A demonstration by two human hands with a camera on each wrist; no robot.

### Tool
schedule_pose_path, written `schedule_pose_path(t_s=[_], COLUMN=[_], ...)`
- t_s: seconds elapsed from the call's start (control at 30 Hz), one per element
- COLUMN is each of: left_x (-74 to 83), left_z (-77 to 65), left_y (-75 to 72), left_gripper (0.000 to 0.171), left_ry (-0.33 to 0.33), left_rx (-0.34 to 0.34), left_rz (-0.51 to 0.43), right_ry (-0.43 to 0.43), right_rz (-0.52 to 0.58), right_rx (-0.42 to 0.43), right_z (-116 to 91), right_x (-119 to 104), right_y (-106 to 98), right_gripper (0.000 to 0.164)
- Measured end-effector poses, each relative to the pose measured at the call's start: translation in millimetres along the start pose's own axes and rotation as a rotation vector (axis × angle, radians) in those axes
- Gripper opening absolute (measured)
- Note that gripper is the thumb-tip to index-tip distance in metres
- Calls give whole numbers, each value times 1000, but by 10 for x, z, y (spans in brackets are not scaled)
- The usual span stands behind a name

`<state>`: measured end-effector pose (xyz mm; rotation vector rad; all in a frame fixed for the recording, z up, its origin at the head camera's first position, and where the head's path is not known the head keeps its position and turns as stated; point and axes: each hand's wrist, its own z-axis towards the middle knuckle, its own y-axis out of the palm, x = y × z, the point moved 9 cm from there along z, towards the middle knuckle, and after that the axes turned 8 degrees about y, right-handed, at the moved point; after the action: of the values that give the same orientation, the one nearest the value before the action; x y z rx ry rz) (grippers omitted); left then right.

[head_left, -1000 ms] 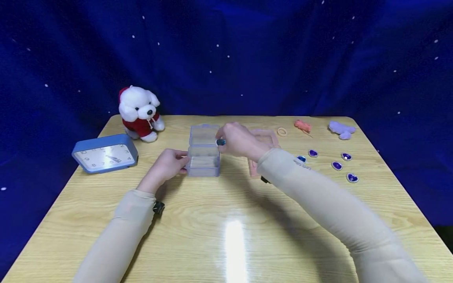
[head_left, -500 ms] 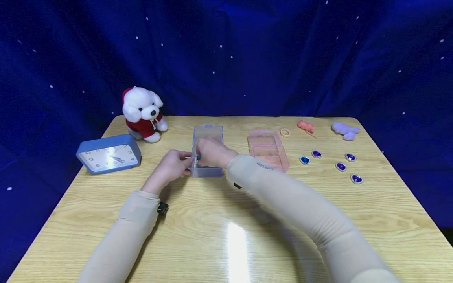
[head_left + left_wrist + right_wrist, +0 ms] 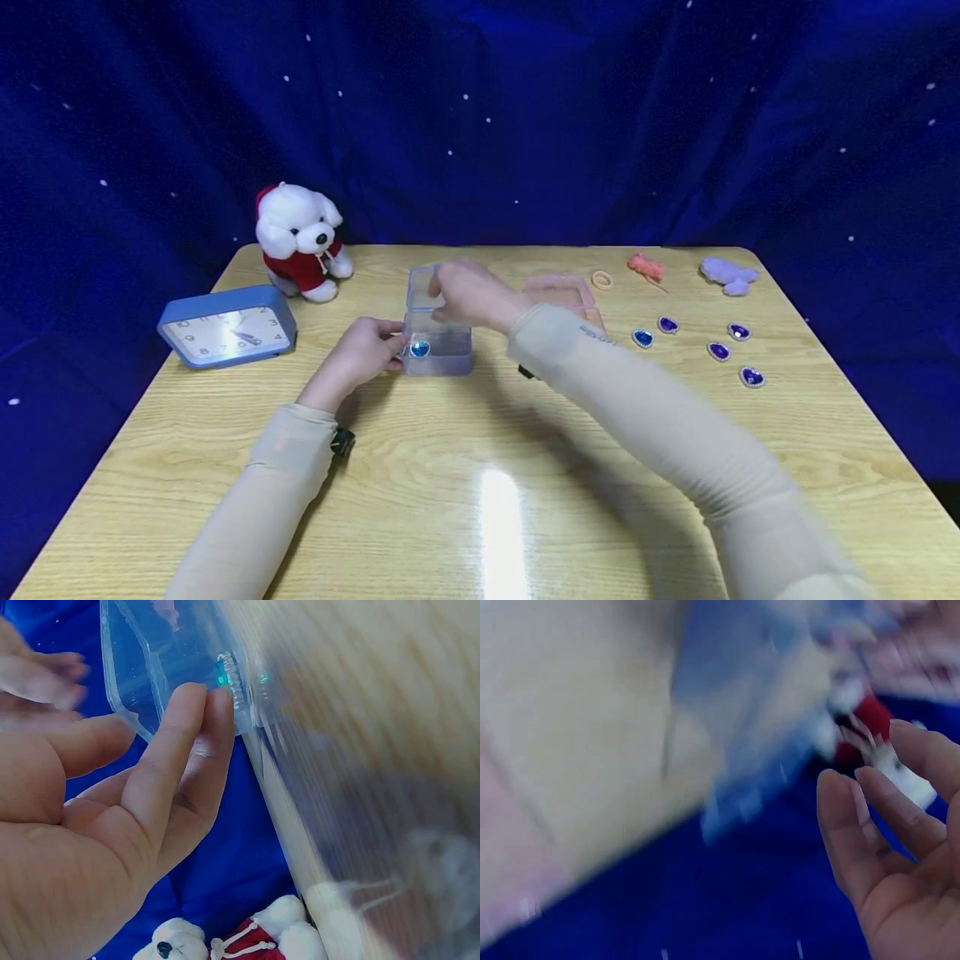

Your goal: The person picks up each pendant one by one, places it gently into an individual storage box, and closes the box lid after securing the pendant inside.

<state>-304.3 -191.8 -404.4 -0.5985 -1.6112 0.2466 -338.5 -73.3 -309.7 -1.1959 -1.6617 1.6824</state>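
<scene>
A clear bluish plastic box (image 3: pixel 438 364) stands with its lid open toward the back of the table. My left hand (image 3: pixel 365 352) holds its left side, the thumb by the rim and the fingertips along the outer wall in the left wrist view. A light-blue heart-shaped gem (image 3: pixel 420 349) with a beaded silvery edge lies inside the box at the left; the left wrist view shows this gem (image 3: pixel 223 673) through the wall. My right hand (image 3: pixel 476 293) is over the open lid, fingers parted with nothing between them.
Right of the box is an open pink case (image 3: pixel 558 292), partly behind the right arm. Farther right lie a blue gem (image 3: pixel 642 338), several purple gems (image 3: pixel 718 351), a beige ring (image 3: pixel 602 280), an orange figure (image 3: pixel 647 267) and a lilac one (image 3: pixel 729 275). A clock (image 3: pixel 228 327) and plush dog (image 3: pixel 300 242) stand left.
My right hand brought the light-blue gem into the box, let go of it and has drawn back up and to the right. The left hand has stayed at the box.
</scene>
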Motion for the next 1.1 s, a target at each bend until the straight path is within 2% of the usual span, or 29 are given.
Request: schedule_pose_path(t_s=[0.1, 0.23, 0.33, 0.43, 0.53, 0.67, 0.77, 0.87, 1.0, 1.1], left_x=[-10, -49, -68, -36, 18, 38, 2, -42, -80, -89], left_z=[-7, -36, -79, -135, -187, -218, -216, -204, -178, -158], left_y=[3, -65, -141, -258, -395, -490, -458, -390, -299, -250], left_gripper=[44, 45, 47, 49, 50, 50, 49, 48, 46, 44], left_ry=[-12, -33, -31, 1, 32, 43, 40, 36, 25, 11], left_rx=[-2, -2, -3, 16, 42, 47, 27, 9, -10, -20], left_rz=[6, 32, 48, 79, 128, 161, 130, 72, 9, -8], right_ry=[39, 78, 123, 178, 223, 242, 234, 227, 230, 249], right_rz=[24, 18, -8, -10, 4, 61, 112, 135, 126, 117], right_rx=[62, 182, 255, 284, 278, 231, 191, 190, 204, 203], right_z=[-228, -609, -919, -1206, -1426, -1552, -1530, -1452, -1339, -1282], right_x=[255, 699, 1089, 1490, 1843, 2193, 2378, 2505, 2601, 2635], right_y=[-412, -894, -1096, -1128, -1010, -682, -385, -144, 75, 170], right_gripper=[37, 28, 24, 23, 22, 26, 29, 26, 16, 24])
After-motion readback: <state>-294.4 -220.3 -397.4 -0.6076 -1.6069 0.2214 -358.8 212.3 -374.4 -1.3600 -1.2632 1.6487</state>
